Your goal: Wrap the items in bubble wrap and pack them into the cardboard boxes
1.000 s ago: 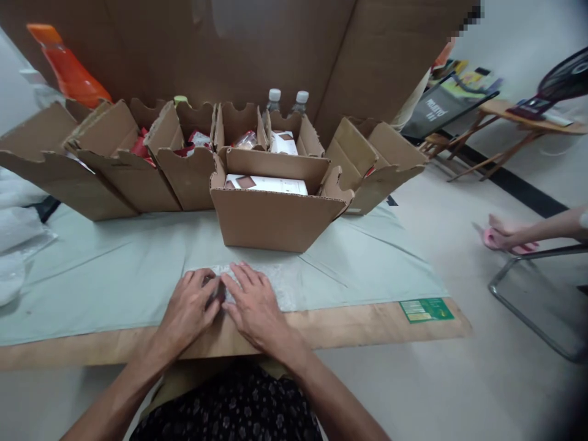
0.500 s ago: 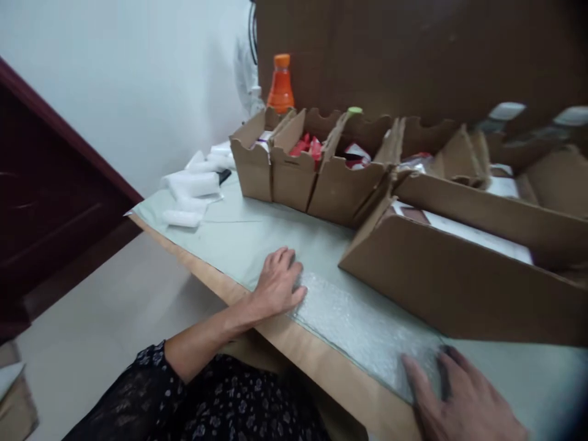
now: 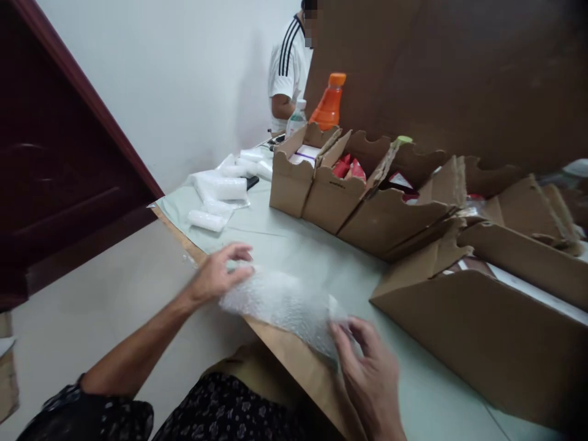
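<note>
A clear strip of bubble wrap (image 3: pixel 282 303) lies along the front edge of the table, somewhat blurred and partly lifted at its right end. At its left end is my left hand (image 3: pixel 220 275), thumb and fingers apart, close against the plastic. My right hand (image 3: pixel 370 370) pinches the other end between thumb and fingers.
Several cardboard bins (image 3: pixel 337 190) with packets stand along the back, and a larger cardboard box (image 3: pixel 482 337) sits at the right. Rolled white wrap (image 3: pixel 225 190) lies at the table's far left. Behind are an orange bottle (image 3: pixel 328 104) and a person in a white shirt (image 3: pixel 287 67).
Both hands have moved left with the bubble wrap. My right hand now pinches its end, which has risen off the table. The view has turned left, bringing another person into sight.
</note>
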A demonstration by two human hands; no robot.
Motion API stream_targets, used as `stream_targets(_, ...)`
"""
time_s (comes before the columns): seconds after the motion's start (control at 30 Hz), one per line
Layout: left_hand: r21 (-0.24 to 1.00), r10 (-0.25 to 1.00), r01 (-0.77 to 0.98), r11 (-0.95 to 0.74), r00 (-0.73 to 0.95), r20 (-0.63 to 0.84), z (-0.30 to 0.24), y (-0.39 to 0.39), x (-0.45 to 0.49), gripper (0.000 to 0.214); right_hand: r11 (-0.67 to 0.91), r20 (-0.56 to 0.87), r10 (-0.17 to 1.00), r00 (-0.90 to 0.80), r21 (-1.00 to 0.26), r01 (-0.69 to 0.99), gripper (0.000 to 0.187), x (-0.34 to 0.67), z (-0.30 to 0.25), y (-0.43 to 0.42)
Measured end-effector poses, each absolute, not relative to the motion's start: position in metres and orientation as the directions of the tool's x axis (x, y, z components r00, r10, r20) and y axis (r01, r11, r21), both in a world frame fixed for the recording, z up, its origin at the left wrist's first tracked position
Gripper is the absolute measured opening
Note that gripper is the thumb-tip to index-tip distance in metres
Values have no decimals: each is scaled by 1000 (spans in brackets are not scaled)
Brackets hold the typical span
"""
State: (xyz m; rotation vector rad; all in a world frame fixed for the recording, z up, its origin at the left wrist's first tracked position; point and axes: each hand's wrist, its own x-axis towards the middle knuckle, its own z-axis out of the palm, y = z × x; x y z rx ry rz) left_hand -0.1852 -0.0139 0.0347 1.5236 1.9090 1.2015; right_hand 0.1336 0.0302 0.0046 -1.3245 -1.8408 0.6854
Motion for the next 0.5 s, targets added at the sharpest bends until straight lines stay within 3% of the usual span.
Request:
stream_targets(0.07, 718, 849, 691, 80, -425, 314, 37, -10, -236, 46, 317, 246, 947, -208, -822, 473, 31, 105, 8, 46)
stream_targets(0.13, 532, 818, 827, 183, -428, 384, 35, 0, -280, 46, 265, 179, 957, -230, -859, 437, 39, 92, 7, 56)
stream_targets(0.2, 368, 853, 890, 269, -398, 338, 27, 12, -310, 44, 215, 98, 956, -278, -877, 430, 48, 89, 5, 62)
stream_targets(0.27, 287, 878, 912, 293, -376, 296, 20, 20, -327, 37, 214, 55, 935, -350, -874, 435, 43, 86, 7, 64)
stream_targets(0.33, 288, 857, 912, 291, -383, 345, 15, 18, -334, 23, 257, 56, 902, -428, -867, 426, 34, 75, 17, 66)
stream_targets(0.4, 375, 780, 867, 329, -473, 410, 16, 5, -335, 14, 317, 73, 846, -528, -865, 389, 27, 51, 34, 71)
stream_targets(0.5, 602, 614, 673, 430, -707, 352, 27, -30, -331, 29, 418, 150, 725, -673, -872, 256, 22, -10, 69, 88)
